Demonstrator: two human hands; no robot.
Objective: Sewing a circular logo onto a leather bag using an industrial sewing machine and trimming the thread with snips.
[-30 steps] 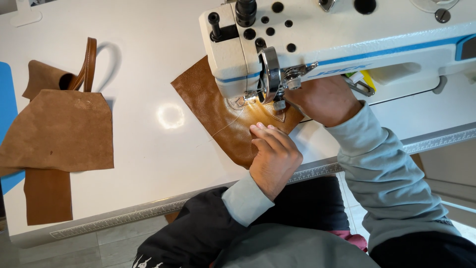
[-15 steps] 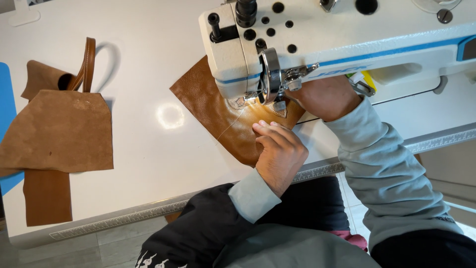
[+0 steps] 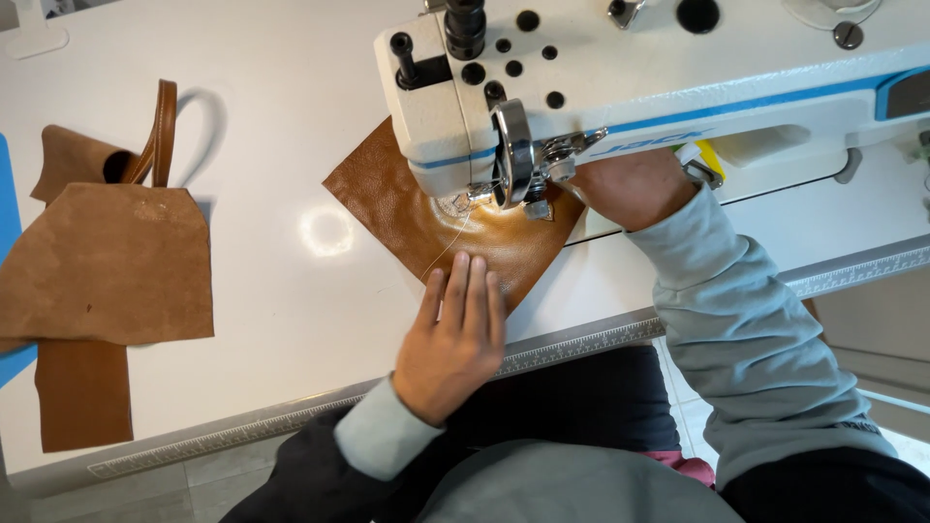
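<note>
A brown leather piece (image 3: pixel 387 199) lies on the white table under the head of a white sewing machine (image 3: pixel 620 77), lit by the lamp at the needle (image 3: pixel 504 194). My left hand (image 3: pixel 455 329) lies flat on the near corner of the leather, fingers together and pointing toward the needle. My right hand (image 3: pixel 630 184) rests behind the presser foot under the machine arm, partly hidden by it; whether it grips the leather is hidden.
A stack of tan suede and leather pieces (image 3: pixel 107 261) with a brown strap (image 3: pixel 160 126) lies at the left of the table (image 3: pixel 291 116). A blue sheet edge (image 3: pixel 8 194) shows at far left. The table's front edge (image 3: pixel 581 344) has a ruler strip.
My left hand has flattened and slid left and nearer along the leather. The leather has turned slightly under the needle. My right hand has stayed behind the foot.
</note>
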